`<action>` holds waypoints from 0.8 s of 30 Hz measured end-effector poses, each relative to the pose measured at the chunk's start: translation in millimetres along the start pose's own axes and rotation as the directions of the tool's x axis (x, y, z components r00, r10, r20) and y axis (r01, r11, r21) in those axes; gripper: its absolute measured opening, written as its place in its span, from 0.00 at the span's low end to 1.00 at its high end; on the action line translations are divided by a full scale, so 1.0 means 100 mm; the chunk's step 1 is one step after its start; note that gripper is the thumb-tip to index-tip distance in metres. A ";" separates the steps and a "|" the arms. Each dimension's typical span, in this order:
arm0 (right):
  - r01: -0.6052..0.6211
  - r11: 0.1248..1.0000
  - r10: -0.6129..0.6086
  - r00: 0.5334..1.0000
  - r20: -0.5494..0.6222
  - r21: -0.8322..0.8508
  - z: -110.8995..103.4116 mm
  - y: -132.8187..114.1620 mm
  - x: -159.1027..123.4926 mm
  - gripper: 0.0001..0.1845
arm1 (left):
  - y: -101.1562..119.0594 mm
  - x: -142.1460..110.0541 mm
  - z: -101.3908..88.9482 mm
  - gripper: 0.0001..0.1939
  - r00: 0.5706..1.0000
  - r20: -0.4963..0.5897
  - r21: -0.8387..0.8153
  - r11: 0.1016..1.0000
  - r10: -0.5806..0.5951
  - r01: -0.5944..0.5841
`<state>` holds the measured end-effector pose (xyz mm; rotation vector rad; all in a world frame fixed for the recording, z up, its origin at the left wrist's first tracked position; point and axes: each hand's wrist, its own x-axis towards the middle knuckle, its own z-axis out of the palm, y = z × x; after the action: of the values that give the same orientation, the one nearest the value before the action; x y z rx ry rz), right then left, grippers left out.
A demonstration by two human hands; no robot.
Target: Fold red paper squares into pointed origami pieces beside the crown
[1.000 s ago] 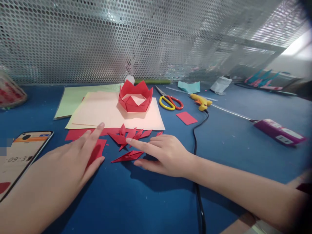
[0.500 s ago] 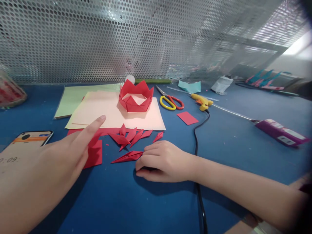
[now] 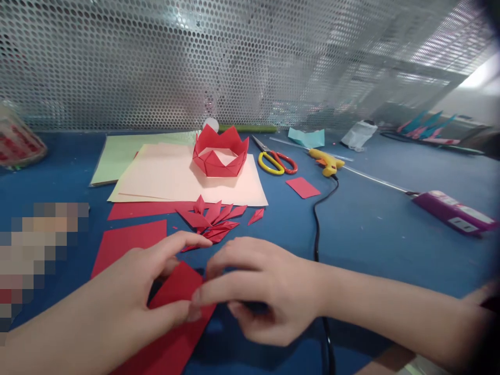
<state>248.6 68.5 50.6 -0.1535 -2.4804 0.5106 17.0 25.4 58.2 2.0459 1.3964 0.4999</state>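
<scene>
My left hand [image 3: 128,291] and my right hand [image 3: 265,286] meet near the front of the blue table [image 3: 390,239], both pinching a red paper sheet [image 3: 175,312] that lies partly under them. Just beyond the fingers lies a cluster of folded red paper points [image 3: 213,219]. A second flat red sheet [image 3: 128,242] sits to the left. Farther back a folded red paper crown [image 3: 220,152] stands on a peach sheet [image 3: 172,174].
Scissors with yellow and red handles [image 3: 275,159], a yellow glue gun [image 3: 326,161] with its black cord [image 3: 318,219], a small red card [image 3: 302,187] and a purple box [image 3: 453,211] lie to the right. A perforated metal screen [image 3: 234,57] backs the table.
Both hands have drawn back toward me and come together, picking up a red sheet between them. The left hand left the flat red paper; the right hand left the folded points.
</scene>
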 end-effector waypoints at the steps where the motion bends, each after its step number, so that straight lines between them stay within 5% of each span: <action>1: 0.036 0.998 -0.034 0.999 0.032 -0.042 0.02 -0.01 0.01 0.19 | 0.01 -0.01 0.00 0.27 0.999 0.042 -0.018 1.000 0.022 -0.021; 8: 0.187 0.945 -0.212 0.975 -0.067 -0.268 0.04 0.03 0.01 0.07 | 0.00 -0.09 -0.07 0.33 0.983 0.163 0.177 0.978 0.082 -0.111; 13: 0.203 0.930 -0.212 0.977 0.004 -0.306 0.03 0.04 0.00 0.11 | -0.06 -0.05 0.02 0.38 0.996 -0.003 0.217 0.972 0.094 -0.091; 16: 0.117 0.958 -0.104 0.993 0.062 -0.262 0.02 0.07 -0.01 0.10 | -0.11 -0.07 0.09 0.28 0.966 -0.097 0.347 0.918 0.240 -0.193; 20: 0.041 0.976 -0.014 0.992 0.129 -0.212 0.02 0.09 -0.02 0.11 | -0.07 -0.14 0.13 0.09 0.882 -0.087 0.563 0.753 0.463 -0.340; 24: -0.006 0.979 0.029 0.993 0.111 -0.202 0.02 0.08 -0.02 0.11 | 0.01 -0.17 0.17 0.08 0.833 -0.079 0.630 0.675 0.548 -0.384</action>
<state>249.1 75.1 44.6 -0.2328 -2.6420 0.2812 21.7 4.6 46.1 3.0001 1.2513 0.6194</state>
